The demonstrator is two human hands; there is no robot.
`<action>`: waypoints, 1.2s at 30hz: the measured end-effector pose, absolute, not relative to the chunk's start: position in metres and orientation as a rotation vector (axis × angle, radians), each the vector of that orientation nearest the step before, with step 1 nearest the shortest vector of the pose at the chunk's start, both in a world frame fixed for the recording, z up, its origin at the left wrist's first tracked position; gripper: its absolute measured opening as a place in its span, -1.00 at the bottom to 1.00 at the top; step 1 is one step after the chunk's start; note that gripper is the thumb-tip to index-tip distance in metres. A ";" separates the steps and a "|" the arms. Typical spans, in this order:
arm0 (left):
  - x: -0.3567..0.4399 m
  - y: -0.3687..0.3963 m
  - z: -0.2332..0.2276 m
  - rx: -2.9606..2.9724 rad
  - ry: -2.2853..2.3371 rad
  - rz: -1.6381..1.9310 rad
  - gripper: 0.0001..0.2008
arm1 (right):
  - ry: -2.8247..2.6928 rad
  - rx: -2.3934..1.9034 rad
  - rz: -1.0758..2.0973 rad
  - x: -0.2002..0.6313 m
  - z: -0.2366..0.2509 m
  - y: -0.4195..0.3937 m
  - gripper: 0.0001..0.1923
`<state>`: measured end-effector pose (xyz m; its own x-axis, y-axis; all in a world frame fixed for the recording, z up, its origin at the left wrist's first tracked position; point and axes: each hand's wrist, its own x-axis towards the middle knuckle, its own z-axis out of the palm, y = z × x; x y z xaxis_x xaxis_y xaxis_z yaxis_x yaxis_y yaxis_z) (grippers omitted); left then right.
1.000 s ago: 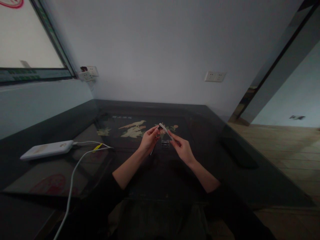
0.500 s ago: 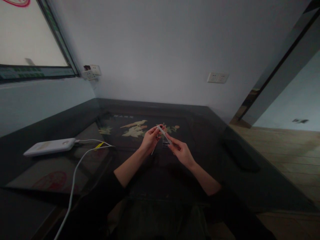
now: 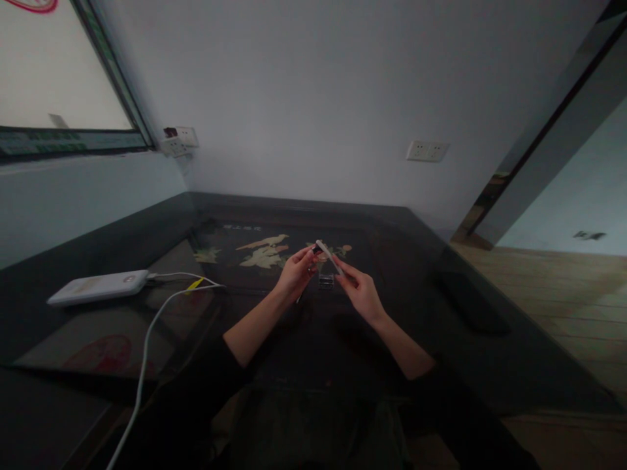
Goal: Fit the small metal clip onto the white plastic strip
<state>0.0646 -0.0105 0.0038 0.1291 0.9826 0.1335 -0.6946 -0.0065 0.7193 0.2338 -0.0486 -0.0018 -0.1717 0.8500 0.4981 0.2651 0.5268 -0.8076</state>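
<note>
So I'm sitting at the dark glass-topped table (image 3: pixel 441 313) with both hands up just above the middle of it, right over the bird-and-flower inlay (image 3: pixel 267 251). My right hand (image 3: pixel 360 294) is pinching the lower end of a thin white strip (image 3: pixel 328 256), fingers closed down on it, and the strip is angling up and to the left toward my other hand. My left hand (image 3: pixel 295 273) is curled in with the fingertips bunched together at the top end of that strip, and there's a small dark piece (image 3: pixel 316 250) right at the tips there; it's too dim and tiny for me to say what it is or exactly how I'm gripping it. Just below the strip, between my two hands, a little clear ridged thing (image 3: pixel 326 281) is sitting on the glass. Off to my left a white power bank (image 3: pixel 98 288) is lying flat near the table edge, with a white cable (image 3: pixel 147 346) running from it toward me and a yellow tag (image 3: pixel 194 284) on the cable close to the plug. Two wall sockets (image 3: pixel 427 151) are showing on the wall behind.
</note>
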 end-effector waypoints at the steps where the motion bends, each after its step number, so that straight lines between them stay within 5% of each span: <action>1: 0.064 -0.010 0.004 0.758 0.480 1.403 -0.65 | -1.712 -0.945 0.682 0.234 -0.002 -0.049 -0.56; 36: 0.065 -0.009 0.005 0.722 0.494 1.417 -0.63 | -1.720 -0.981 0.671 0.236 0.000 -0.050 -0.56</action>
<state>0.0653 -0.0086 0.0045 0.1109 0.9879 0.1086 -0.7060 0.0014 0.7082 0.2361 -0.0501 0.0004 -0.1672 0.8563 0.4887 0.2992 0.5164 -0.8024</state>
